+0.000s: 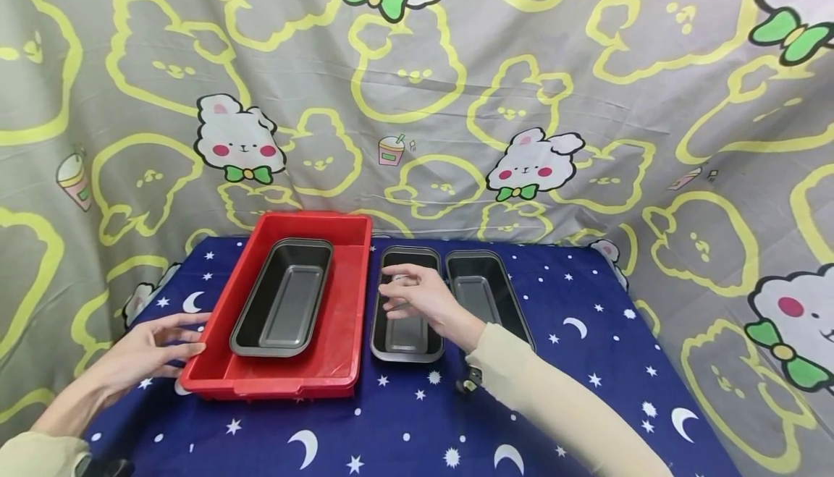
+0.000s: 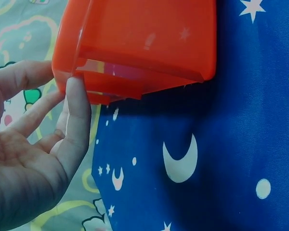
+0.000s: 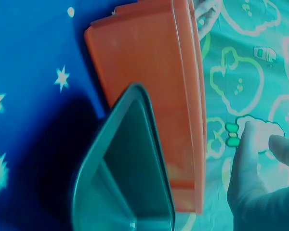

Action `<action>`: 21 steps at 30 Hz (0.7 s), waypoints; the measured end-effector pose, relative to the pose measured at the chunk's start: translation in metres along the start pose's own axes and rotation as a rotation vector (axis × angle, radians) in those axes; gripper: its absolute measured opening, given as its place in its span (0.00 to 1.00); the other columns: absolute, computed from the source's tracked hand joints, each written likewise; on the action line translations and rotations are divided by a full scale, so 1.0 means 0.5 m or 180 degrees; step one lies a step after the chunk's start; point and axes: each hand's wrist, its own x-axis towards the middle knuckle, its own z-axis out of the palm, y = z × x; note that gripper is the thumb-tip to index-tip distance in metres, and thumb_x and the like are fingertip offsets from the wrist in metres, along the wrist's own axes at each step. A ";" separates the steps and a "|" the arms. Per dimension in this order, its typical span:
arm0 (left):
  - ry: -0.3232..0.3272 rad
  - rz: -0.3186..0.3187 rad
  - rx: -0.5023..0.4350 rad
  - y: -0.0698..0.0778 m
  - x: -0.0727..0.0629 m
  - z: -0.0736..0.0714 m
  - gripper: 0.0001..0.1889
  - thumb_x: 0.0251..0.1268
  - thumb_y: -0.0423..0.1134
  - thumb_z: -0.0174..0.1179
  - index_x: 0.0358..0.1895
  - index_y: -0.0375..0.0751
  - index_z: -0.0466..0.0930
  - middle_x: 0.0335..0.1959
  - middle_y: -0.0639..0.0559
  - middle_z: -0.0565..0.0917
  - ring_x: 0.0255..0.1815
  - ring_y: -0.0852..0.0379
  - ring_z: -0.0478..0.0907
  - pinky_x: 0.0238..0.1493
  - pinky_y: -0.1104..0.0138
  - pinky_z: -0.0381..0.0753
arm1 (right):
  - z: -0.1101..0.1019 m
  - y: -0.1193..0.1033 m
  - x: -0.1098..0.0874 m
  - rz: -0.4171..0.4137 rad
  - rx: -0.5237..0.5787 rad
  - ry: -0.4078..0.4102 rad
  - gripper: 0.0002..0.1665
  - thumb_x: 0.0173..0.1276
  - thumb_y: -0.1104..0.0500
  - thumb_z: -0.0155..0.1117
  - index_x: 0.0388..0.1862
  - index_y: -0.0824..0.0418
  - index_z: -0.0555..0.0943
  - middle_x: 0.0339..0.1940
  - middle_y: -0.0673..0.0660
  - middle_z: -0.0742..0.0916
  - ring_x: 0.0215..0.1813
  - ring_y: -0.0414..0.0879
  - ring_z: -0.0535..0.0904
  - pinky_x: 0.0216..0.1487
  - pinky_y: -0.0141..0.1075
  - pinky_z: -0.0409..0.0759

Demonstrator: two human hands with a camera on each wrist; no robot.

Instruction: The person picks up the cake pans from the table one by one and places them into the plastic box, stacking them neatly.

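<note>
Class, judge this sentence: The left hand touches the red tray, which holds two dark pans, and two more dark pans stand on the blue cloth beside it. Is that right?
Not quite: the red tray holds only one dark pan, as the head view shows. The left hand does touch the tray, and two more dark pans stand on the blue cloth beside it.

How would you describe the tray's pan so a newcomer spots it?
On the blue star-and-moon cloth, find the red tray touched by the left hand. Inside sits a dark rectangular pan. It alone is in the tray; the middle pan and right pan stand on the cloth.
</note>
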 end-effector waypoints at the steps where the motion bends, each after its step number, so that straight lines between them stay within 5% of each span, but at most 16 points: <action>1: 0.0006 -0.0007 0.0014 0.000 0.000 0.000 0.39 0.78 0.41 0.61 0.80 0.24 0.54 0.60 0.39 0.83 0.47 0.67 0.87 0.47 0.58 0.92 | -0.009 0.000 -0.003 -0.0004 -0.0021 0.0020 0.29 0.71 0.63 0.71 0.71 0.64 0.78 0.46 0.59 0.92 0.33 0.43 0.89 0.41 0.40 0.92; 8: 0.0024 -0.0042 0.0055 0.003 0.001 -0.001 0.40 0.78 0.42 0.62 0.81 0.24 0.54 0.60 0.38 0.83 0.46 0.65 0.87 0.46 0.59 0.92 | -0.074 -0.006 -0.028 -0.0025 -0.0080 0.0161 0.29 0.74 0.64 0.69 0.72 0.64 0.77 0.40 0.49 0.91 0.35 0.44 0.89 0.42 0.40 0.92; 21: 0.0018 -0.0022 0.0023 0.001 0.001 -0.001 0.39 0.78 0.42 0.62 0.80 0.24 0.54 0.60 0.38 0.83 0.47 0.67 0.87 0.47 0.58 0.92 | -0.188 -0.031 -0.067 -0.0128 -0.0240 0.0353 0.33 0.76 0.62 0.67 0.77 0.67 0.71 0.39 0.44 0.91 0.36 0.40 0.90 0.45 0.36 0.91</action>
